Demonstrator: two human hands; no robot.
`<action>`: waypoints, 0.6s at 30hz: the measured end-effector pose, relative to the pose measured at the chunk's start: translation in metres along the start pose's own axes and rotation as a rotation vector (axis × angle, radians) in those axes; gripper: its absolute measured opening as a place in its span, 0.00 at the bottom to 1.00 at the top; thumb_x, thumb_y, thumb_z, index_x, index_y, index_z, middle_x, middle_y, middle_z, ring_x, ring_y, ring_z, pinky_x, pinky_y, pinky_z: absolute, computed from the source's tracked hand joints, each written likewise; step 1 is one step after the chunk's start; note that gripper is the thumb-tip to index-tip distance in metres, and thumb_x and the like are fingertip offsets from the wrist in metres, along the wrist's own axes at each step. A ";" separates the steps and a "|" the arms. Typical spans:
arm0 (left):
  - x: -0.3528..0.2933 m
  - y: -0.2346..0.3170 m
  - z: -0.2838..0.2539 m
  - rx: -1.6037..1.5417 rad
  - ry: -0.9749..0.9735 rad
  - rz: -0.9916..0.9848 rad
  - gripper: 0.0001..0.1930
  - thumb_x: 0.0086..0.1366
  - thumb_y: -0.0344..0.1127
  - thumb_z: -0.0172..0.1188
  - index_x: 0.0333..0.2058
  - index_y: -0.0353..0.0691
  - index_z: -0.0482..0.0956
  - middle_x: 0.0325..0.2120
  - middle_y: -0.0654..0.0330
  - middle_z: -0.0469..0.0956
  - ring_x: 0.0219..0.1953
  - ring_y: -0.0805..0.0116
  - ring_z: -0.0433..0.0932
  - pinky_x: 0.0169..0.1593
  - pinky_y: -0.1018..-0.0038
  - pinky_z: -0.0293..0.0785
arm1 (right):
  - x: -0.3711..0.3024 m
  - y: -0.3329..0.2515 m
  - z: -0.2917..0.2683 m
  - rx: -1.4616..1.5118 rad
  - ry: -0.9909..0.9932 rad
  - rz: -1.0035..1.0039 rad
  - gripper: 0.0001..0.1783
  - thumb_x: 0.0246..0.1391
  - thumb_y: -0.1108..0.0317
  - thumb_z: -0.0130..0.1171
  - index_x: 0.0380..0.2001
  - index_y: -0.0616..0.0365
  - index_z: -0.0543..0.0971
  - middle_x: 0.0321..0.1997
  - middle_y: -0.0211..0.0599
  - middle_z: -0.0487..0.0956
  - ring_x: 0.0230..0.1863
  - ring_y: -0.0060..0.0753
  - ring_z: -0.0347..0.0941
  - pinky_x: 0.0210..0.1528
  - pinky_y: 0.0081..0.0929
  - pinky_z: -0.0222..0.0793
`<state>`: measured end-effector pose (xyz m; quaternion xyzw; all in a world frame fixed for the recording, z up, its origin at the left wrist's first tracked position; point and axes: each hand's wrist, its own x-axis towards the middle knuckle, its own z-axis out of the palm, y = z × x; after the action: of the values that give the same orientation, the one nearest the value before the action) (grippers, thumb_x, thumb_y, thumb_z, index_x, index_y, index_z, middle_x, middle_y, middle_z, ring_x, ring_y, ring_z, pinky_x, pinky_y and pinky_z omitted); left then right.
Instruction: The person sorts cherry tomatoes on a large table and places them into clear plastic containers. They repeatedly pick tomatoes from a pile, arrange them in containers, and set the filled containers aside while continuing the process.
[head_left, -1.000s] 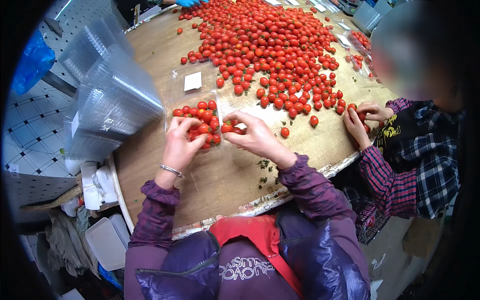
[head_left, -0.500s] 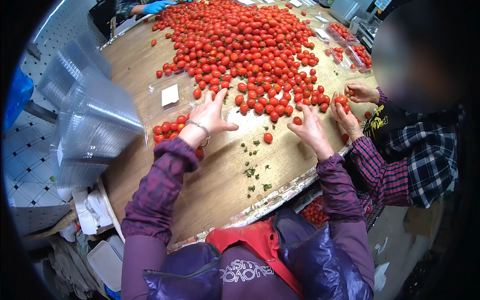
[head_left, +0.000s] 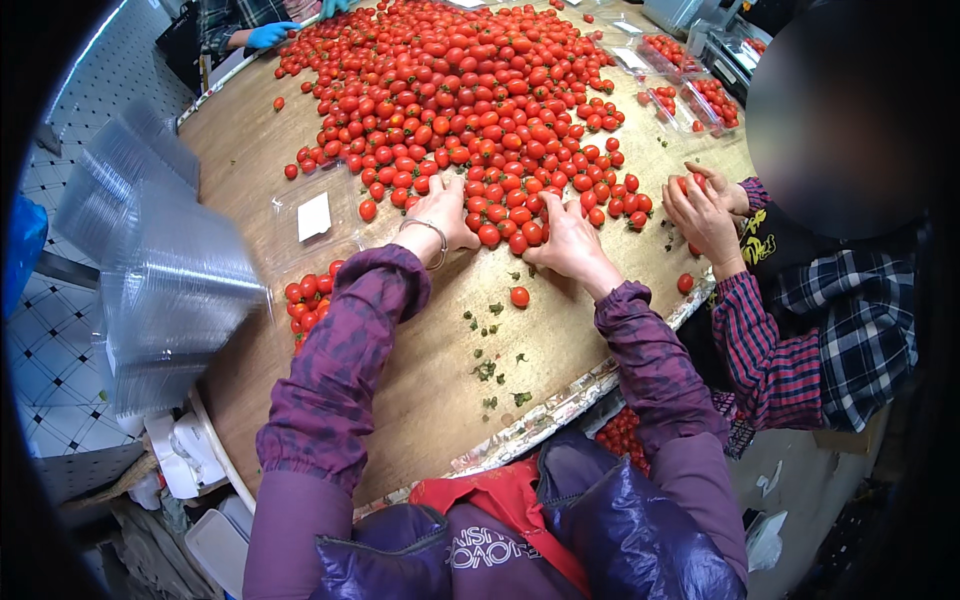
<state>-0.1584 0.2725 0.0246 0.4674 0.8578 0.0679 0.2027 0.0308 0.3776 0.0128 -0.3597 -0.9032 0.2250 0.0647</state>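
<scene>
A big heap of red cherry tomatoes [head_left: 450,90] spreads over the wooden table [head_left: 430,370]. My left hand [head_left: 440,215] and my right hand [head_left: 570,245] meet its near edge, palms turned toward each other. Several tomatoes lie between them, and the curved fingers reach in among the fruit. Both hands are open, their fingertips partly hidden by tomatoes. Left of my left forearm, more tomatoes [head_left: 308,290] sit in a clear plastic box, partly covered by my sleeve. Its open lid [head_left: 284,208] bears a white label. One loose tomato [head_left: 519,297] rests below my right hand.
Nested clear plastic boxes [head_left: 180,280] stand at the left. Green stem bits [head_left: 485,368] litter the table near me. A co-worker's hands [head_left: 705,220] hold tomatoes at the right, near filled boxes [head_left: 705,105]. Another person's blue-gloved hand [head_left: 272,35] is at the far left.
My hands have come closer together and against the heap's near edge, the right one moving left. At the right, the co-worker's hands have closed together around tomatoes.
</scene>
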 end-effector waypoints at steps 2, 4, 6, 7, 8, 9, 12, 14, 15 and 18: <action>-0.002 -0.003 0.008 -0.044 0.058 0.014 0.45 0.38 0.42 0.73 0.56 0.39 0.61 0.53 0.42 0.61 0.48 0.44 0.74 0.52 0.60 0.73 | 0.000 0.002 0.009 0.045 0.040 -0.031 0.50 0.32 0.57 0.72 0.61 0.54 0.60 0.47 0.59 0.69 0.47 0.58 0.72 0.51 0.43 0.70; -0.006 -0.003 0.016 -0.068 0.098 0.012 0.43 0.38 0.40 0.73 0.55 0.39 0.62 0.52 0.42 0.62 0.47 0.43 0.75 0.51 0.60 0.73 | 0.000 -0.002 0.012 0.105 0.027 -0.056 0.47 0.34 0.58 0.72 0.59 0.55 0.62 0.47 0.58 0.71 0.49 0.56 0.72 0.52 0.42 0.70; -0.017 0.004 0.008 -0.091 0.039 0.007 0.42 0.40 0.39 0.72 0.55 0.39 0.62 0.50 0.43 0.64 0.47 0.44 0.75 0.51 0.61 0.73 | -0.001 -0.008 0.009 0.118 -0.036 -0.073 0.45 0.35 0.60 0.72 0.58 0.56 0.63 0.47 0.57 0.71 0.49 0.55 0.72 0.52 0.41 0.70; -0.018 0.001 0.011 -0.103 0.024 0.035 0.41 0.40 0.39 0.72 0.55 0.40 0.62 0.50 0.43 0.64 0.47 0.45 0.75 0.51 0.61 0.73 | -0.003 -0.007 0.012 0.137 -0.032 -0.123 0.43 0.35 0.63 0.71 0.57 0.56 0.64 0.47 0.56 0.72 0.49 0.53 0.72 0.52 0.39 0.70; -0.021 0.001 0.011 -0.115 0.010 0.063 0.41 0.41 0.38 0.72 0.55 0.40 0.63 0.49 0.44 0.65 0.47 0.45 0.75 0.51 0.61 0.73 | -0.005 -0.011 0.015 0.177 0.038 -0.209 0.41 0.35 0.64 0.70 0.56 0.55 0.66 0.47 0.54 0.72 0.48 0.52 0.73 0.52 0.39 0.71; -0.027 0.005 0.010 -0.131 0.005 0.101 0.39 0.43 0.35 0.70 0.55 0.41 0.62 0.50 0.44 0.65 0.46 0.45 0.76 0.49 0.60 0.74 | -0.008 -0.014 0.015 0.192 -0.033 -0.161 0.40 0.35 0.65 0.70 0.55 0.55 0.66 0.47 0.53 0.73 0.48 0.51 0.73 0.51 0.39 0.71; -0.029 0.008 0.015 -0.112 0.016 0.072 0.38 0.43 0.35 0.70 0.54 0.42 0.63 0.49 0.46 0.66 0.47 0.47 0.75 0.49 0.61 0.74 | -0.011 -0.017 0.022 0.269 -0.046 -0.182 0.35 0.37 0.67 0.69 0.52 0.57 0.69 0.42 0.46 0.77 0.43 0.44 0.76 0.47 0.35 0.73; -0.034 0.005 0.016 -0.200 0.019 0.110 0.37 0.44 0.36 0.70 0.53 0.41 0.64 0.48 0.45 0.69 0.48 0.48 0.75 0.50 0.62 0.73 | -0.011 -0.016 0.023 0.423 -0.069 -0.169 0.32 0.39 0.68 0.68 0.51 0.57 0.70 0.39 0.44 0.79 0.40 0.40 0.77 0.45 0.33 0.74; -0.033 0.002 0.021 -0.255 0.025 0.144 0.36 0.44 0.36 0.70 0.53 0.40 0.65 0.48 0.44 0.69 0.48 0.48 0.75 0.50 0.62 0.73 | -0.013 -0.017 0.024 0.469 -0.081 -0.164 0.30 0.40 0.69 0.67 0.50 0.58 0.71 0.38 0.42 0.79 0.38 0.37 0.77 0.43 0.30 0.75; -0.037 0.001 0.031 -0.383 0.071 0.178 0.33 0.44 0.36 0.70 0.50 0.39 0.66 0.44 0.46 0.75 0.45 0.51 0.77 0.49 0.64 0.73 | -0.018 -0.018 0.027 0.629 -0.141 -0.076 0.27 0.42 0.70 0.66 0.49 0.59 0.72 0.36 0.38 0.79 0.33 0.29 0.77 0.38 0.26 0.75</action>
<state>-0.1271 0.2398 0.0077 0.4915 0.7913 0.2636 0.2507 0.0253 0.3440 -0.0020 -0.2715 -0.8045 0.5148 0.1183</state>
